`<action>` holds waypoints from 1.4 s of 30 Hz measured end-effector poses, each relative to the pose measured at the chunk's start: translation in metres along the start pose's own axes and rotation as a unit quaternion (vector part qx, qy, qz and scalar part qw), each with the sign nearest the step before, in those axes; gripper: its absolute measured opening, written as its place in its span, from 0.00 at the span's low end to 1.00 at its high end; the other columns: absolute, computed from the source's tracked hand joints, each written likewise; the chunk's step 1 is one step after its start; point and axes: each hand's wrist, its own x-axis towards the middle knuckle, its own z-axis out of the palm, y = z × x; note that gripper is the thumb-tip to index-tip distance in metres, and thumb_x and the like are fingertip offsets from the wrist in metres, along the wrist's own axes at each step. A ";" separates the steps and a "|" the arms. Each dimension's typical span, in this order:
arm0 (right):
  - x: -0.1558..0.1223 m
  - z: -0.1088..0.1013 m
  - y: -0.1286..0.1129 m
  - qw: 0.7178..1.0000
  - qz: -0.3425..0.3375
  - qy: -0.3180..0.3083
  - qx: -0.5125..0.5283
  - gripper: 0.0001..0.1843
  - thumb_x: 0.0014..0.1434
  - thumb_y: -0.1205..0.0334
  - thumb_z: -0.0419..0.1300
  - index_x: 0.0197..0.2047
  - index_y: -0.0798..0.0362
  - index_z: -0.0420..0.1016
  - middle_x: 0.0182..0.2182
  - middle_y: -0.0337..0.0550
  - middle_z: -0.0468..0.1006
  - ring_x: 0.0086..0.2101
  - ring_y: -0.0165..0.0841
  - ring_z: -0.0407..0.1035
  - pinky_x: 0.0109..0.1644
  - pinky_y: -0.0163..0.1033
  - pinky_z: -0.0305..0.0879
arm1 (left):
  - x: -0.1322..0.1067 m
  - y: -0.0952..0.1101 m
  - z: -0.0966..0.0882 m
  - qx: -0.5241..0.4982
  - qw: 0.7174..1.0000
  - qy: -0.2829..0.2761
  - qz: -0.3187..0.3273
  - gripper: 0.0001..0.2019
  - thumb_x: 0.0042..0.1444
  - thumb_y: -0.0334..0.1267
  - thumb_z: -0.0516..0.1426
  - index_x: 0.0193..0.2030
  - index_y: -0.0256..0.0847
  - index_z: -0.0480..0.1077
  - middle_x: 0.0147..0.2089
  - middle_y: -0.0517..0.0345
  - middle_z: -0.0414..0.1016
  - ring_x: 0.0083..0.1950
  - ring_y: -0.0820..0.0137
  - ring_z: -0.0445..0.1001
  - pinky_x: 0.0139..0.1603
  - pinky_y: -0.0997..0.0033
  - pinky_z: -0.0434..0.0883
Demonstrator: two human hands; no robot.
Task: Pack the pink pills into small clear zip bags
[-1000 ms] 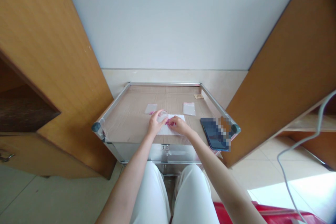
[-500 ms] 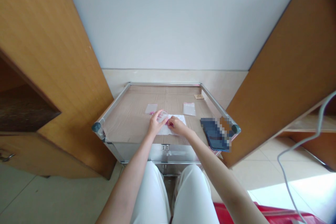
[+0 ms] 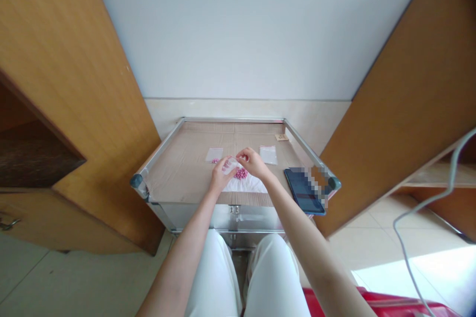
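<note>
My left hand (image 3: 219, 174) is closed on a small clear plastic bag (image 3: 230, 164), held just above the cart top. My right hand (image 3: 254, 161) is raised beside the bag's mouth, with its fingertips pinched on something too small to name. Below my right hand a pile of pink beads (image 3: 241, 173) lies on a white paper sheet (image 3: 247, 185). A few more pink beads (image 3: 214, 161) lie left of the bag.
The metal-railed cart (image 3: 159, 146) has a cardboard-lined top. Two flat clear bags (image 3: 214, 153) (image 3: 268, 154) lie farther back, with a small tan tag (image 3: 281, 136) near the right rail. A dark phone (image 3: 304, 189) lies at the right. Wooden panels (image 3: 74, 89) flank the cart.
My right hand has lifted off the bead pile and moved up and back to the bag's mouth, uncovering the beads on the paper. My left hand stayed in place with the bag.
</note>
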 end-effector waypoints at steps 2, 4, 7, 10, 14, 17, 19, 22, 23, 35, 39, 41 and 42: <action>0.002 0.004 -0.002 1.000 -0.002 -0.016 0.003 0.07 0.51 0.66 0.54 0.30 0.56 0.72 0.26 0.41 0.67 0.27 0.26 0.60 0.34 0.33 0.57 | 0.000 0.000 0.000 -0.004 1.000 -0.002 0.000 0.20 0.45 0.43 0.57 0.46 0.40 0.63 0.43 0.53 0.69 0.40 0.71 0.68 0.41 0.71 0.66; 0.001 0.007 -0.002 1.000 -0.004 -0.023 0.007 0.08 0.52 0.66 0.53 0.31 0.56 0.73 0.26 0.41 0.68 0.27 0.27 0.61 0.34 0.33 0.57 | 0.000 0.001 0.000 -0.003 1.000 -0.003 -0.002 0.20 0.45 0.43 0.57 0.46 0.40 0.63 0.42 0.53 0.69 0.40 0.71 0.68 0.40 0.71 0.67; -0.005 0.008 0.005 1.000 0.027 0.003 -0.005 0.09 0.53 0.66 0.51 0.30 0.57 0.72 0.26 0.42 0.69 0.28 0.27 0.62 0.34 0.33 0.57 | 0.000 0.002 -0.001 0.007 1.000 -0.002 -0.004 0.20 0.45 0.43 0.57 0.46 0.40 0.63 0.42 0.53 0.69 0.41 0.71 0.68 0.41 0.71 0.66; -0.017 0.006 0.013 0.998 0.050 -0.002 -0.036 0.07 0.51 0.67 0.53 0.29 0.57 0.71 0.27 0.42 0.68 0.28 0.27 0.62 0.34 0.32 0.57 | -0.001 0.003 -0.002 0.005 1.000 -0.003 -0.001 0.20 0.46 0.43 0.57 0.46 0.40 0.63 0.43 0.53 0.69 0.43 0.70 0.67 0.43 0.70 0.66; -0.034 0.006 0.020 0.993 0.036 -0.070 -0.084 0.02 0.48 0.69 0.56 0.26 0.57 0.70 0.27 0.42 0.68 0.28 0.27 0.62 0.34 0.32 0.56 | -0.002 0.001 -0.001 -0.002 1.000 0.000 -0.005 0.20 0.46 0.42 0.56 0.47 0.41 0.62 0.44 0.54 0.69 0.43 0.70 0.68 0.43 0.69 0.66; -0.043 0.011 0.021 0.989 0.036 -0.095 -0.112 0.01 0.46 0.69 0.57 0.26 0.57 0.70 0.27 0.42 0.68 0.29 0.28 0.62 0.34 0.32 0.56 | -0.001 0.001 -0.001 0.003 1.000 0.000 -0.011 0.21 0.45 0.42 0.57 0.47 0.41 0.62 0.42 0.54 0.69 0.40 0.71 0.68 0.41 0.69 0.67; -0.046 0.015 0.020 0.985 0.042 -0.095 -0.137 0.01 0.47 0.68 0.57 0.26 0.57 0.70 0.27 0.43 0.68 0.29 0.28 0.62 0.34 0.32 0.56 | -0.001 0.001 -0.001 0.003 1.000 -0.001 -0.013 0.20 0.45 0.42 0.57 0.47 0.40 0.63 0.40 0.54 0.70 0.39 0.71 0.69 0.40 0.69 0.67; -0.048 0.023 0.018 0.977 0.054 -0.094 -0.181 0.03 0.48 0.66 0.56 0.26 0.57 0.70 0.27 0.43 0.68 0.30 0.29 0.62 0.34 0.32 0.55 | 0.000 0.003 -0.003 0.000 1.000 0.000 -0.011 0.20 0.45 0.42 0.57 0.46 0.40 0.63 0.40 0.54 0.70 0.39 0.71 0.69 0.40 0.70 0.67; -0.048 0.025 0.018 0.975 0.059 -0.093 -0.195 0.04 0.48 0.65 0.56 0.26 0.56 0.70 0.27 0.44 0.68 0.30 0.29 0.62 0.34 0.32 0.55 | 0.000 0.003 -0.003 0.000 1.000 -0.001 -0.009 0.19 0.46 0.42 0.57 0.46 0.40 0.63 0.40 0.54 0.70 0.39 0.71 0.68 0.40 0.70 0.67; -0.043 0.024 0.017 0.983 0.080 -0.053 -0.156 0.04 0.46 0.69 0.54 0.22 0.57 0.68 0.24 0.43 0.67 0.27 0.28 0.61 0.32 0.32 0.56 | -0.001 0.002 -0.002 -0.002 1.000 -0.004 -0.008 0.20 0.46 0.42 0.56 0.46 0.40 0.63 0.42 0.54 0.69 0.39 0.71 0.68 0.40 0.70 0.67; -0.027 0.009 0.010 0.991 0.098 0.020 -0.091 0.04 0.46 0.67 0.55 0.24 0.57 0.69 0.24 0.41 0.65 0.26 0.27 0.60 0.31 0.32 0.56 | -0.001 0.002 -0.002 -0.001 1.000 -0.002 -0.009 0.20 0.46 0.42 0.57 0.46 0.41 0.63 0.43 0.53 0.69 0.42 0.70 0.68 0.42 0.69 0.66; -0.018 0.005 0.006 0.993 0.091 0.045 -0.068 0.05 0.47 0.65 0.54 0.24 0.57 0.69 0.24 0.39 0.65 0.26 0.27 0.60 0.32 0.32 0.57 | 0.000 0.002 -0.001 -0.002 1.000 -0.004 -0.010 0.20 0.45 0.42 0.57 0.46 0.41 0.63 0.43 0.53 0.69 0.43 0.70 0.68 0.43 0.69 0.66; -0.015 0.004 0.003 0.993 0.087 0.053 -0.060 0.05 0.47 0.65 0.54 0.24 0.57 0.69 0.24 0.39 0.64 0.26 0.27 0.60 0.32 0.32 0.57 | 0.000 0.002 -0.001 -0.003 1.000 -0.005 -0.012 0.20 0.45 0.42 0.57 0.45 0.41 0.63 0.43 0.53 0.69 0.43 0.70 0.68 0.43 0.69 0.66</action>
